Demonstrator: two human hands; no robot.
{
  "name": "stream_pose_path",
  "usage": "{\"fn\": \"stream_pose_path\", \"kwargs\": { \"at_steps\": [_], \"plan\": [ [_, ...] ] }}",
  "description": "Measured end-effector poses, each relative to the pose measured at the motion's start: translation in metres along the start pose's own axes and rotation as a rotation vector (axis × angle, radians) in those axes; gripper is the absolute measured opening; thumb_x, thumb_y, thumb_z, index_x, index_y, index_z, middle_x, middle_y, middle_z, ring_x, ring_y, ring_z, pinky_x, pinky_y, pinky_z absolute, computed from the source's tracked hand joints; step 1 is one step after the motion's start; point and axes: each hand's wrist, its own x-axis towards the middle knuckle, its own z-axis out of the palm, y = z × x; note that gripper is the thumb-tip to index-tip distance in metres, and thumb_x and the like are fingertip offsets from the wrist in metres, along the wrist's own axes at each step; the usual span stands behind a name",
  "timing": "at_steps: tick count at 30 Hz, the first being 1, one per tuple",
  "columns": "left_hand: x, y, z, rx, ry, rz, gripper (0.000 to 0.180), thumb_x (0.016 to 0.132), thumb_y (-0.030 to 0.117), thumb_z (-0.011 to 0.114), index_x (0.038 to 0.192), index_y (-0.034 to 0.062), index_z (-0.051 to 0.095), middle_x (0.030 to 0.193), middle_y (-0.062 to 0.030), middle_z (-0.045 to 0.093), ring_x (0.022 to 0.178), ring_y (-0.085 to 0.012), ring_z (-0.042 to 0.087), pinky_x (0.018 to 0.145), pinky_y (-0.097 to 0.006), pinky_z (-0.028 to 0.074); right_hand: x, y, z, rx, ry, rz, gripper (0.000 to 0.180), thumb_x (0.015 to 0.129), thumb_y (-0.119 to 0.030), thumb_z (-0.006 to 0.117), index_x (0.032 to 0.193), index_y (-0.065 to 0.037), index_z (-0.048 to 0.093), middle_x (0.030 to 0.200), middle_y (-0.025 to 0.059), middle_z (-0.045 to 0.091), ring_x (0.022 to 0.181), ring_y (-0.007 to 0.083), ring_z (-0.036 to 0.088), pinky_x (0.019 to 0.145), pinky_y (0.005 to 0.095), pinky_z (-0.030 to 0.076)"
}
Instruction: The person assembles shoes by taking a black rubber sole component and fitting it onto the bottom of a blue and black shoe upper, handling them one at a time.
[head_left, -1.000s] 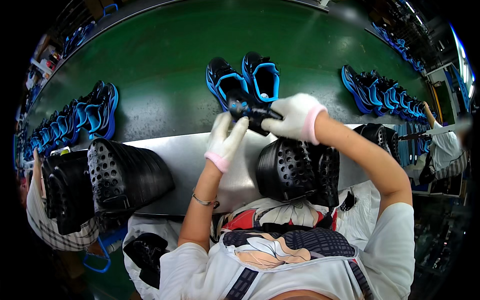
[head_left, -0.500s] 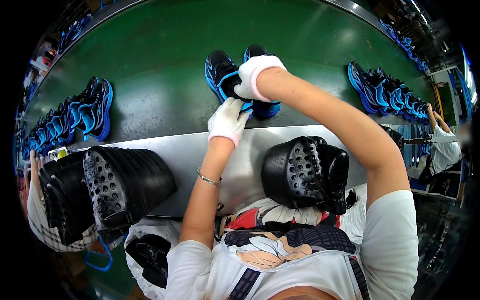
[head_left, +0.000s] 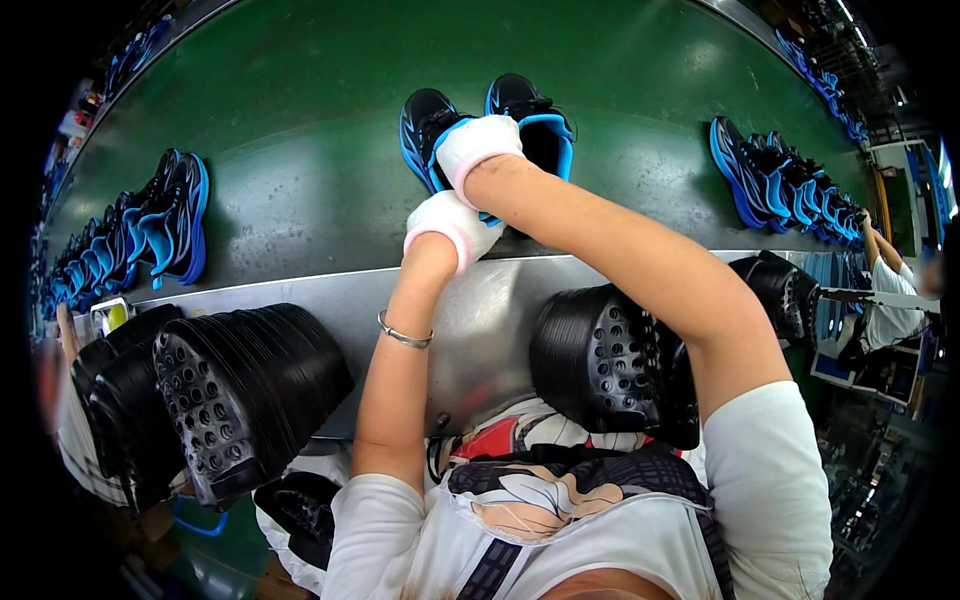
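A pair of black sneakers with bright blue edges stands on the green work surface, toes pointing away from me. At the heel of the left sneaker, my left hand, in a white glove, is closed, its fingertips hidden. My right hand, also gloved, reaches over from the right and curls down at that sneaker's opening, covering much of it; its fingertips are hidden. The right sneaker stands close beside it, its dark opening and blue collar showing. No hand appears to hold it.
Rows of similar sneakers stand on the left and right. On the metal ledge before me, stacks of nested black moulded pieces with round holes sit left and right. Other people's arms show at both sides.
My right hand has moved left and slightly down over the left sneaker's opening, uncovering the right sneaker's collar. My left hand stays at the heel, now more turned over.
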Motion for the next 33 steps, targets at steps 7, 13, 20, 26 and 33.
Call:
{"fn": "stream_pose_path", "kwargs": {
  "at_steps": [7,13,20,26,33],
  "plan": [
    [-0.006,0.003,-0.002,0.069,-0.014,-0.006,0.045,0.086,0.050,0.058,0.108,0.0130,0.070,0.109,-0.0131,0.069,0.100,-0.0341,0.065,0.086,-0.042,0.052,-0.007,0.001,-0.009,-0.033,-0.063,-0.055,0.030,0.085,-0.018,0.063,0.113,-0.011,0.071,0.112,0.0092,0.071,0.103,0.0251,0.069,0.083,0.0349,0.054],
    [0.000,0.016,-0.011,0.083,-0.072,0.069,0.046,0.086,0.048,0.057,0.113,0.0123,0.067,0.111,-0.0165,0.067,0.102,-0.0371,0.063,0.086,-0.043,0.051,-0.002,0.009,-0.001,0.179,0.062,0.020,0.035,0.085,-0.018,0.063,0.118,-0.010,0.068,0.117,0.0088,0.069,0.105,0.0253,0.068,0.086,0.0362,0.054],
    [0.009,-0.022,0.022,0.029,0.246,0.159,0.045,0.084,0.047,0.061,0.099,0.0057,0.070,0.097,-0.0218,0.068,0.094,-0.0406,0.064,0.081,-0.045,0.050,-0.120,0.042,-0.029,0.241,0.001,-0.141,0.028,0.092,-0.026,0.051,0.111,-0.012,0.067,0.100,0.0105,0.069,0.094,0.0292,0.066,0.082,0.0410,0.054],
    [-0.017,-0.007,0.005,0.050,0.474,0.208,0.039,0.082,0.039,0.068,0.109,0.0103,0.066,0.109,-0.0167,0.063,0.098,-0.0351,0.061,0.084,-0.041,0.049,-0.279,0.114,0.025,0.460,0.549,-0.158,0.024,0.092,-0.028,0.052,0.095,-0.010,0.067,0.085,0.0131,0.065,0.081,0.0333,0.064,0.069,0.0427,0.051],
    [-0.066,0.009,0.014,0.166,0.923,0.276,0.047,0.084,0.025,0.069,0.129,0.0158,0.060,0.125,-0.0124,0.058,0.112,-0.0307,0.057,0.094,-0.040,0.047,-0.395,0.115,0.095,0.797,0.522,-0.040,0.029,0.072,-0.031,0.078,0.089,-0.011,0.066,0.081,0.0055,0.065,0.074,0.0242,0.063,0.066,0.0334,0.052]
  ]
}}
